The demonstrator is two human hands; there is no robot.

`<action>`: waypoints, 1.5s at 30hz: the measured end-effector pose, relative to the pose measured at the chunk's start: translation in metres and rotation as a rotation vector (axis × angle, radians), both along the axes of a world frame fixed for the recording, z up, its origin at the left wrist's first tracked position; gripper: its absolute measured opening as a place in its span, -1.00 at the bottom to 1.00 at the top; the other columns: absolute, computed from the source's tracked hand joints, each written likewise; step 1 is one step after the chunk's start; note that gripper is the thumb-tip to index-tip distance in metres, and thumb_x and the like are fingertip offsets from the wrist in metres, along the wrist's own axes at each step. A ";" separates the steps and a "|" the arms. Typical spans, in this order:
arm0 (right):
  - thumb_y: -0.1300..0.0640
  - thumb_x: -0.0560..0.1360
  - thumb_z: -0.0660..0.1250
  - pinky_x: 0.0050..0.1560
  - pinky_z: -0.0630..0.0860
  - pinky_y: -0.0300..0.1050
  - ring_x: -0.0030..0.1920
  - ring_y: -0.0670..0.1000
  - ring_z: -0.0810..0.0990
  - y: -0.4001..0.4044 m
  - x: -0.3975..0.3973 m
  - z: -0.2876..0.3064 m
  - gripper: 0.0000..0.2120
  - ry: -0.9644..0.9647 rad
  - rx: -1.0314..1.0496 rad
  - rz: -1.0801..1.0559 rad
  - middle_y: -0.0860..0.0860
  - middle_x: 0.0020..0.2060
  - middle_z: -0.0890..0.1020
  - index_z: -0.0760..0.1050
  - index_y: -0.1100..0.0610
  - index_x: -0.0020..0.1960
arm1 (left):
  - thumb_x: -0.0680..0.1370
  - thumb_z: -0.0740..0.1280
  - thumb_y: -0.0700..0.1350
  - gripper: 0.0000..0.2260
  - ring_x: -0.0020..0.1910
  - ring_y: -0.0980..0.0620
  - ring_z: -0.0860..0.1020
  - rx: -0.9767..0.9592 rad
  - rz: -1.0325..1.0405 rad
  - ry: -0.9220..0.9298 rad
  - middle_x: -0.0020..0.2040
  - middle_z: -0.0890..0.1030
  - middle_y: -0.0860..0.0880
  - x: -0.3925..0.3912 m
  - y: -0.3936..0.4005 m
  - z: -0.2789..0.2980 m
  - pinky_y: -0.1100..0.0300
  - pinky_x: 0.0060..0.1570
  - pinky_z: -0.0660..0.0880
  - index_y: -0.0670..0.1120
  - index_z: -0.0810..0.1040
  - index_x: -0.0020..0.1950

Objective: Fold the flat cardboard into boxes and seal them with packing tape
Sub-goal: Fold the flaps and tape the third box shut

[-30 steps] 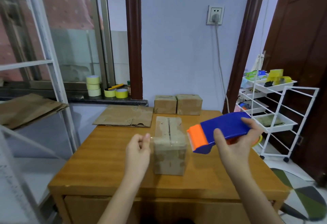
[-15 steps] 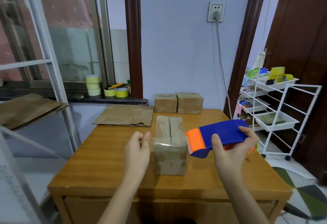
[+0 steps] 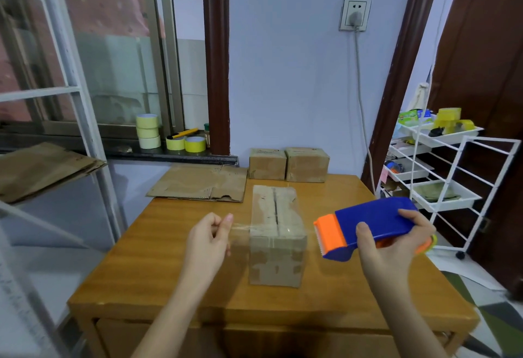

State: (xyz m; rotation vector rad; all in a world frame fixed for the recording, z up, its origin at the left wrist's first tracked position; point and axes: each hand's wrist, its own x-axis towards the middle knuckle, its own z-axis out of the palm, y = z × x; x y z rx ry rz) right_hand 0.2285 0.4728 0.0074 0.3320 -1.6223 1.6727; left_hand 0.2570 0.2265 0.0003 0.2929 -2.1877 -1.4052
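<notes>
Head view: we log the box mid-tabletop, long axis running away from us, directly between our hands. Left hand pinches clear tape; right hand clamps dispenser. Both about equally near.

Wooden table sits centre stage. Behind it, a wall socket with a plug in and a cord hanging down. Right of the table, a white wire cart carrying yellow bits on its top tray. Left of the table, a white metal shelf frame before the window.
</notes>
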 end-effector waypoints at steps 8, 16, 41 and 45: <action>0.18 0.28 0.35 -0.19 0.46 -0.47 -0.08 -0.40 0.45 0.000 -0.010 0.001 -0.48 0.002 0.085 -0.032 -0.21 0.04 0.25 0.14 -0.15 0.07 | 0.59 0.24 -0.04 -0.73 -0.50 0.18 0.46 -0.021 -0.012 0.037 -0.45 0.49 -0.04 -0.006 -0.002 -0.003 0.40 -0.42 0.42 -0.13 0.41 -0.27; 0.44 0.40 0.40 -0.20 0.46 -0.30 -0.15 -0.42 0.45 0.000 -0.019 -0.010 -0.45 -0.124 0.150 -0.022 -0.19 -0.04 0.28 0.16 0.06 0.14 | 0.60 0.24 -0.05 -0.73 -0.51 0.19 0.47 0.001 -0.007 -0.049 -0.46 0.50 -0.03 -0.017 -0.002 -0.020 0.41 -0.42 0.40 -0.13 0.41 -0.27; 0.43 0.47 0.32 -0.32 0.47 -0.38 -0.24 -0.38 0.48 -0.006 -0.017 -0.014 -0.57 -0.258 0.078 0.019 -0.13 -0.07 0.33 0.15 0.12 0.12 | 0.67 0.08 -0.09 -0.80 -0.03 0.00 0.48 0.014 0.049 -0.376 0.16 0.57 -0.12 -0.010 0.039 -0.046 0.13 0.01 0.43 -0.13 0.43 0.17; 0.42 0.47 0.32 -0.31 0.47 -0.36 -0.24 -0.37 0.50 -0.006 -0.017 -0.013 -0.57 -0.266 0.080 0.035 -0.12 -0.10 0.35 0.15 0.12 0.13 | 0.66 0.11 -0.08 -0.68 0.28 0.08 0.40 0.206 -0.062 -0.090 0.30 0.43 0.08 0.002 0.046 -0.018 0.18 0.21 0.33 -0.03 0.33 0.42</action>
